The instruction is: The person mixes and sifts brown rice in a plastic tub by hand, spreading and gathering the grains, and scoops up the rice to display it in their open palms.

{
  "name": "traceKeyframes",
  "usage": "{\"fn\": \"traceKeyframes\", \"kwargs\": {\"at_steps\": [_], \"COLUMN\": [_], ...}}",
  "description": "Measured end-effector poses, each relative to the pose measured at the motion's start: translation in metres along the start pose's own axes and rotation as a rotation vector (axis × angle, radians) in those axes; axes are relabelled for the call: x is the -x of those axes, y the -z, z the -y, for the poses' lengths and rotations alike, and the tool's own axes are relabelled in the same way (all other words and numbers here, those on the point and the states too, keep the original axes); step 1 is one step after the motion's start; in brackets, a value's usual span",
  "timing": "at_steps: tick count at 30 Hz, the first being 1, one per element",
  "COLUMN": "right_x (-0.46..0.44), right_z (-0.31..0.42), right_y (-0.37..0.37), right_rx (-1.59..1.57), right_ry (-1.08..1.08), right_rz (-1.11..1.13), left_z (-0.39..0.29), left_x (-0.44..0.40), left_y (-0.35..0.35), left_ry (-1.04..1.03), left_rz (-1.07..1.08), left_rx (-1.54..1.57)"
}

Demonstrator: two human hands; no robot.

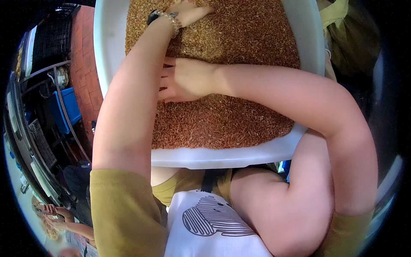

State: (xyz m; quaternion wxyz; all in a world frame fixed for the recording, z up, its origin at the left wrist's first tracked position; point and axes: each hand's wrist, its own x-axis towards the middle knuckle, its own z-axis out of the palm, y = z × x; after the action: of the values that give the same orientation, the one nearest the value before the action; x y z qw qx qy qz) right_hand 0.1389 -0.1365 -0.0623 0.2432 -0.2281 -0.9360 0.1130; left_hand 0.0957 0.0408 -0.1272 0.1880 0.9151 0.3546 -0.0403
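A heap of reddish-brown, rice-like grains [239,47] fills a white plastic tub [222,158] in front of my body. My left hand [190,15] lies on the grains at the far end, its thumb stretched to the right and its other fingers partly cut off by the upper frame edge. A dark watch and a beaded bracelet [173,19] circle that wrist. Flat on the grains nearer to me is my right hand [186,79], fingers spread and pointing left. My left forearm passes over its fingertips and hides them. Neither hand visibly holds anything.
Red brick-like floor [83,60] runs along the left. Beyond it stand a blue crate [67,109] and a dark metal rack. At lower left, a person's hands [55,214] hold a phone-like object. Olive clothing [351,38] of another person shows at upper right.
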Motion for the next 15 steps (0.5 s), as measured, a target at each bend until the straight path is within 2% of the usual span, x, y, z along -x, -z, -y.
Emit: {"fn": "traceKeyframes", "kwargs": {"at_steps": [3,6,11,13,15], "right_x": [0.0,0.001,0.0,0.001,0.002], "right_z": [-0.006,-0.015,-0.04,-0.052,-0.064], "right_y": [-0.001,-0.002,0.003,0.007,0.022], "right_rx": [0.007,-0.007,0.086,0.099,0.17], "right_ry": [0.028,0.035,0.043,0.022,-0.087], "right_rz": [-0.003,0.007,-0.01,0.033,0.2], "left_z": [-0.012,-0.031,-0.004,-0.004,-0.005], "left_x": [-0.001,0.003,-0.002,0.01,0.016], "left_y": [0.019,0.036,0.015,0.02,0.025], "left_ry": [0.161,0.28,0.215,0.181,0.156], "left_rz": [0.238,0.342,0.257,0.236,0.22], "left_rx": [0.019,0.047,-0.032,0.013,0.052]}}
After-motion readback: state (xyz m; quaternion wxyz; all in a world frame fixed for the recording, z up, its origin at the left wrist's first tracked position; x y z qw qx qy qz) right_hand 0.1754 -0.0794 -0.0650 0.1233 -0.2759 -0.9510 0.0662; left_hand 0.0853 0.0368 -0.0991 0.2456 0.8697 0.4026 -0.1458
